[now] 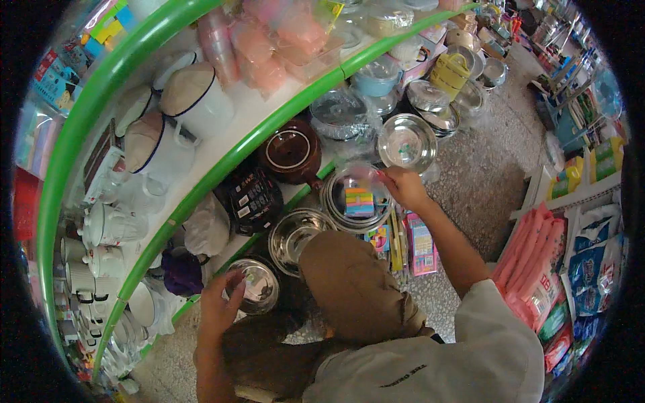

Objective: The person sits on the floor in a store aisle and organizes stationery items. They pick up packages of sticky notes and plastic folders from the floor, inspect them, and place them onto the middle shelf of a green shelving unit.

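My right hand [403, 187] is at the right rim of a stack of metal basins [328, 201], its fingers closed on something pinkish and thin, blurred. Colourful striped packs [360, 202] show inside the stack. My left hand [221, 301] is beside a small steel bowl [258, 289], fingers apart and bent near its left rim; whether it touches the bowl I cannot tell. Between them, a wider steel basin [289, 242] lies partly behind my knee. Just beyond the stack sits a shiny steel bowl [407, 143]. A pink package [422, 245] and other packs lie below the stack.
Green-edged shelves [262, 126] curve along the left, holding white enamel mugs [196, 101] and pots. A brown ceramic pot [292, 151] and a black box [250, 201] stand under the shelf edge. Pink packages [529, 267] fill a rack at the right. Speckled floor [458, 201] lies between.
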The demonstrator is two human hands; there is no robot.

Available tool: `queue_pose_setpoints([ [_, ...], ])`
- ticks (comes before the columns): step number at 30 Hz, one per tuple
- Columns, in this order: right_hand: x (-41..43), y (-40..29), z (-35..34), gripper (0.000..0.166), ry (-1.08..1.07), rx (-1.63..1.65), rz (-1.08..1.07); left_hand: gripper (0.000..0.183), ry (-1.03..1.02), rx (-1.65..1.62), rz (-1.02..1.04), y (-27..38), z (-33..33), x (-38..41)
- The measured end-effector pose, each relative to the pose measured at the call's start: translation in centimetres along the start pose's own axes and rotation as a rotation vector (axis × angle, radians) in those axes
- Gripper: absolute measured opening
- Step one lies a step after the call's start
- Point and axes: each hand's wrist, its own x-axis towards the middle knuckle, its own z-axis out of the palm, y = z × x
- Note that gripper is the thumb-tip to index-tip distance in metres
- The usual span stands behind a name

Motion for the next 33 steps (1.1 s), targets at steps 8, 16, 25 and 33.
queue_pose_setpoints([
  [8,4.5,-14.9,-10.1,0.018,-0.339,0.642,-0.376,0.046,0.011,-0.77,-0.08,4.1,2.1,6.9],
  [16,9.6,-23.0,-4.0,0.025,-0.429,0.676,-0.744,0.072,-0.542,-1.297,-0.305,5.0,2.5,5.5],
  [25,3.1,-2.7,4.7,0.037,-0.262,0.876,0.307,0.041,-0.305,-1.651,-0.502,-5.8,3.9,-0.1],
  [33,-9.1,5.4,15.1,0.061,-0.252,1.053,1.185,0.038,0.137,-1.403,-0.646,-6.5,4.0,0.8],
])
